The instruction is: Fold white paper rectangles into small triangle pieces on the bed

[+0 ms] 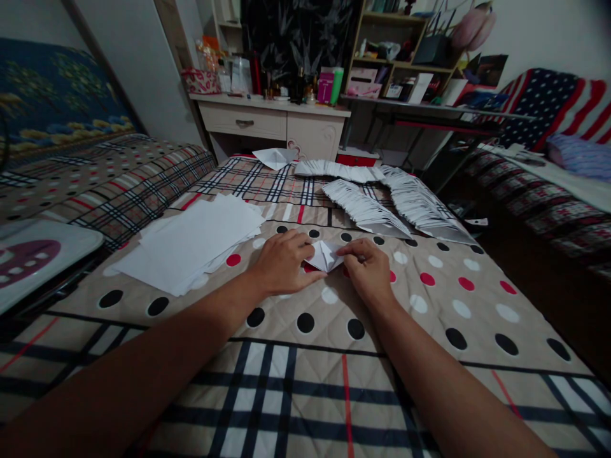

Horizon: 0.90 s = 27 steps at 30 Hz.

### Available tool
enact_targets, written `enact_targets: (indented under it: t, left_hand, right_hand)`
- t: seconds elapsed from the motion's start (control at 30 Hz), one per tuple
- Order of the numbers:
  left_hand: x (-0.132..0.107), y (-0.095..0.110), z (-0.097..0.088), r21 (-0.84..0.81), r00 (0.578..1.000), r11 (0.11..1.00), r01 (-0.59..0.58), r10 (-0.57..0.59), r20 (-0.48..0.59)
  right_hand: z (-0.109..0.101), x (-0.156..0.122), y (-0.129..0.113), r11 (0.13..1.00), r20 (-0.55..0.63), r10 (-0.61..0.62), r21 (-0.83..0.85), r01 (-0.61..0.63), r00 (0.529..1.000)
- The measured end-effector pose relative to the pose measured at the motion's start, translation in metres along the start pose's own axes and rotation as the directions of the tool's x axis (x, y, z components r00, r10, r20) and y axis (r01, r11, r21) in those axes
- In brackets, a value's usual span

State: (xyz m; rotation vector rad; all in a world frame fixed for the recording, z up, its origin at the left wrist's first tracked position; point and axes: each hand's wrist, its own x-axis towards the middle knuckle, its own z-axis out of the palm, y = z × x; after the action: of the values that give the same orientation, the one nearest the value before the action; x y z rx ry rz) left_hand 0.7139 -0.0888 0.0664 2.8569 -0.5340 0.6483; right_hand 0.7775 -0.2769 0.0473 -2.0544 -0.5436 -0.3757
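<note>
Both left hand (284, 257) and right hand (368, 267) grip folded paper (326, 256) right of the sheet stack (195, 232), where the yielding quilt (319, 359) could skew its creases

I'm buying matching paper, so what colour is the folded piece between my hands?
White; the folded paper shows in the head view.

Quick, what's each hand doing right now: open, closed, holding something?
Left hand: touching the left side of the folded paper; whether its grip is closed can't be told.
Right hand: closed, pinching that paper's right side.
</note>
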Motion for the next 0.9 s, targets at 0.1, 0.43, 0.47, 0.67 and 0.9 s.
enact_targets:
  t: [0.1, 0.43, 0.47, 0.67, 0.9]
  left_hand:
    - [0.000, -0.003, 0.001, -0.001, 1.000, 1.000, -0.016, 0.016, 0.001]
    - [0.002, 0.000, 0.000, 0.010, 0.985, 0.987, -0.161, 0.161, -0.065]
    - [0.003, 0.000, 0.000, 0.004, 0.988, 0.989, -0.148, 0.148, -0.052]
    - [0.004, -0.003, 0.003, -0.010, 0.993, 0.993, -0.118, 0.118, -0.030]
    - [0.002, -0.004, 0.005, -0.014, 0.976, 0.982, -0.191, 0.188, -0.111]
  right_hand:
    - [0.001, -0.002, -0.005, 0.997, 0.078, 0.004, -0.083, 0.002, 0.997]
    - [0.001, -0.006, -0.014, 0.982, 0.108, -0.010, -0.184, 0.030, 0.994]
    - [0.001, -0.007, -0.014, 0.980, 0.121, -0.013, -0.194, 0.037, 0.993]
    - [0.002, -0.008, -0.015, 0.962, 0.236, -0.081, -0.236, 0.138, 0.968]
    - [0.001, -0.007, -0.015, 0.926, 0.293, -0.122, -0.310, 0.215, 0.948]
